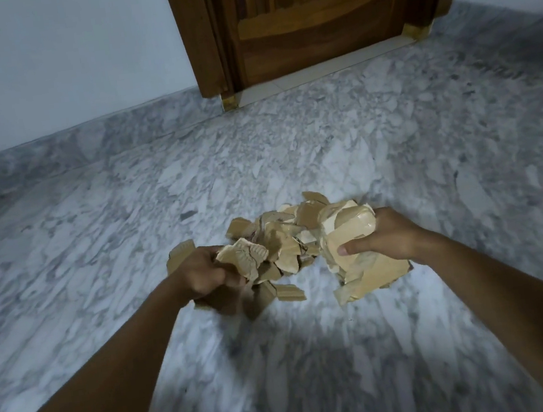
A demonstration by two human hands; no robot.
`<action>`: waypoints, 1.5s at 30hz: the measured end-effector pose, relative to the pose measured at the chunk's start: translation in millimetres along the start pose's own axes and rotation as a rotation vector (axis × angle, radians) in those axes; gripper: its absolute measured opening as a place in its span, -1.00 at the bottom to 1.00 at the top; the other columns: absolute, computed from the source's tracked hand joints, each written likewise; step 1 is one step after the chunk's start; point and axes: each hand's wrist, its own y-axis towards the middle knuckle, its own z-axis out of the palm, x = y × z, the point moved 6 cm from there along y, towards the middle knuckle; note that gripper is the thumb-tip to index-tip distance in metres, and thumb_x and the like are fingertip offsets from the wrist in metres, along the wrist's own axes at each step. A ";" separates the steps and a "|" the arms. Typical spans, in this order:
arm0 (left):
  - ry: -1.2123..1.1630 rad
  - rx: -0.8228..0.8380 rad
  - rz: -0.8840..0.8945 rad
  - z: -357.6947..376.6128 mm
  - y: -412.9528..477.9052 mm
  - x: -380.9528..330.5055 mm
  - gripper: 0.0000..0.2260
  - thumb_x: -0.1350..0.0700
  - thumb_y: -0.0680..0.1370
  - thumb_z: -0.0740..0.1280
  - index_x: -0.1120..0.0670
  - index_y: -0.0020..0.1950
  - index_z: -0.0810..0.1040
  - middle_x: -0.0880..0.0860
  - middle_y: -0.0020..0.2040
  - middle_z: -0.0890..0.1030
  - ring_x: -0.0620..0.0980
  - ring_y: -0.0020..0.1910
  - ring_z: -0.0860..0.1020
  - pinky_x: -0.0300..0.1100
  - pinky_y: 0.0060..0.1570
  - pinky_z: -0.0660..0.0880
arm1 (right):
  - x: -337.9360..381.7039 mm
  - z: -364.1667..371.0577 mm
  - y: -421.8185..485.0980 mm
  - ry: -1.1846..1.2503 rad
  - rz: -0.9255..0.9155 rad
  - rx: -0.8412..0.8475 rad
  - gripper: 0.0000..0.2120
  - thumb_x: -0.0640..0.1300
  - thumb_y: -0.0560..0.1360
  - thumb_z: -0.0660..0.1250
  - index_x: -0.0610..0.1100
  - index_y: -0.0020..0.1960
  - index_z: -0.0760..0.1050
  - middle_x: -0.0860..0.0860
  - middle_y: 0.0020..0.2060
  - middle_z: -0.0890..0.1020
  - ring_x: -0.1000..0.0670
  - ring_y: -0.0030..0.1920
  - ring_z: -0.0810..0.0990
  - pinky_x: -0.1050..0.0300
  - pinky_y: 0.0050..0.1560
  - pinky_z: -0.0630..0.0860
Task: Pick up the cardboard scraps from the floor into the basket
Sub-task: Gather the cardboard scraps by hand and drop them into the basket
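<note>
while the left hand [203, 272] has its fingers curled tight round a bunch of torn tan cardboard scraps [281, 239], the right hand [383, 236] grips a thicker wad of the same scraps, its thumb pressed across the front. between and just beyond the two hands the other scraps are bunched in one heap low against the grey-white marble floor [126, 206], though whether they rest on it or are lifted just clear cannot be told. farther off, a dark brown wooden door [309, 19] stands closed in a pale wall [40, 63].
</note>
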 end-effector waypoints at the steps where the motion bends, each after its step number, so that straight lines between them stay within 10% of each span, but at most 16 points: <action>1: 0.028 0.007 -0.026 -7.9 0.0 4.6 -0.71 0.20 0.29 0.61 0.01 -0.04 0.68 -0.05 -0.20 0.70 -0.06 -0.17 0.65 -0.25 -0.18 0.55 | 1.0 -0.2 -0.2 -0.001 0.007 0.021 -0.56 -0.01 0.20 0.70 0.03 0.04 0.68 0.12 -0.10 0.75 0.07 -0.03 0.71 0.04 0.11 0.63; 4: -0.149 -0.013 0.012 -20.8 1.6 2.5 -0.70 0.21 0.29 0.54 0.05 0.00 0.67 -0.01 -0.22 0.70 0.02 -0.24 0.66 -0.11 -0.29 0.61 | 6.6 3.7 0.5 0.114 0.026 0.041 -0.58 -0.03 0.26 0.67 0.01 0.09 0.68 0.09 -0.04 0.75 0.03 0.03 0.71 -0.01 0.16 0.61; 10: -0.445 0.044 0.123 -1.2 12.7 -85.0 -0.57 0.15 0.40 0.49 0.01 0.25 0.53 0.07 0.11 0.68 0.11 0.11 0.65 0.17 0.17 0.55 | 75.8 16.1 -13.4 0.622 0.010 0.096 -0.72 -0.18 0.49 0.46 -0.12 0.20 0.62 -0.12 0.08 0.72 -0.13 0.08 0.71 -0.04 0.06 0.65; 18: -0.584 0.428 0.150 67.2 -30.9 -295.2 -0.79 0.21 0.56 0.20 0.11 0.07 0.61 0.09 -0.27 0.68 0.11 -0.26 0.63 -0.19 -0.37 0.53 | 112.9 -99.1 -116.7 0.906 0.052 -0.240 -0.50 -0.08 0.43 0.46 -0.18 0.33 0.52 -0.29 0.18 0.63 -0.30 0.09 0.64 -0.12 -0.15 0.65; 21: -0.439 0.607 0.308 111.0 -76.1 -384.8 -0.66 -0.10 0.64 0.13 0.04 0.11 0.63 0.08 -0.04 0.71 0.13 0.00 0.66 -0.07 -0.01 0.59 | 103.1 -169.1 -195.6 0.883 0.078 -0.506 -0.47 -0.03 0.43 0.44 -0.22 0.34 0.50 -0.29 0.12 0.65 -0.29 0.05 0.66 -0.15 -0.10 0.62; 28: -0.059 1.016 0.666 241.2 -216.4 -537.7 -0.76 0.17 0.45 0.31 0.20 0.09 0.55 0.23 -0.11 0.63 0.22 -0.14 0.59 -0.08 -0.11 0.55 | 76.6 -301.3 -414.7 0.756 0.022 -0.717 -0.66 -0.11 0.59 0.32 -0.18 0.33 0.52 -0.26 0.17 0.66 -0.31 0.14 0.65 -0.32 0.13 0.57; 30: -0.044 1.040 0.709 287.5 -258.4 -569.9 -0.85 0.21 0.45 0.36 0.15 0.00 0.51 0.08 -0.30 0.58 0.05 -0.31 0.53 -0.12 -0.18 0.53 | 53.4 -333.9 -478.7 0.691 0.011 -0.821 -0.57 -0.08 0.52 0.43 -0.09 0.36 0.50 -0.19 0.19 0.66 -0.25 0.21 0.63 -0.33 0.26 0.50; 34: -0.054 1.105 0.787 408.0 -338.9 -617.4 -0.51 0.23 0.40 0.43 0.11 0.31 0.42 0.25 0.10 0.58 0.21 -0.03 0.61 0.09 0.00 0.60 | -13.1 -383.5 -604.3 0.601 0.072 -1.043 -0.58 -0.08 0.45 0.49 0.04 0.29 0.53 -0.08 0.14 0.70 -0.15 0.19 0.66 -0.26 0.30 0.51; 40: -0.072 1.180 0.895 576.7 -453.0 -644.7 -0.60 0.26 0.45 0.44 -0.06 0.18 0.44 0.12 0.17 0.56 0.11 0.16 0.56 0.16 0.15 0.56 | -126.8 -419.5 -761.2 0.486 0.193 -1.403 -0.65 0.03 0.45 0.41 0.20 0.23 0.55 0.14 0.14 0.67 0.00 0.22 0.60 -0.07 0.28 0.52; 45: -0.023 1.051 1.089 656.1 -493.6 -639.2 -0.55 0.14 0.43 0.49 0.03 0.27 0.44 -0.01 0.07 0.59 -0.08 0.05 0.56 -0.08 0.05 0.55 | -188.9 -420.0 -823.5 0.350 0.252 -1.580 -0.55 -0.03 0.51 0.44 0.05 0.36 0.44 0.13 0.11 0.63 0.14 0.10 0.58 0.26 -0.02 0.50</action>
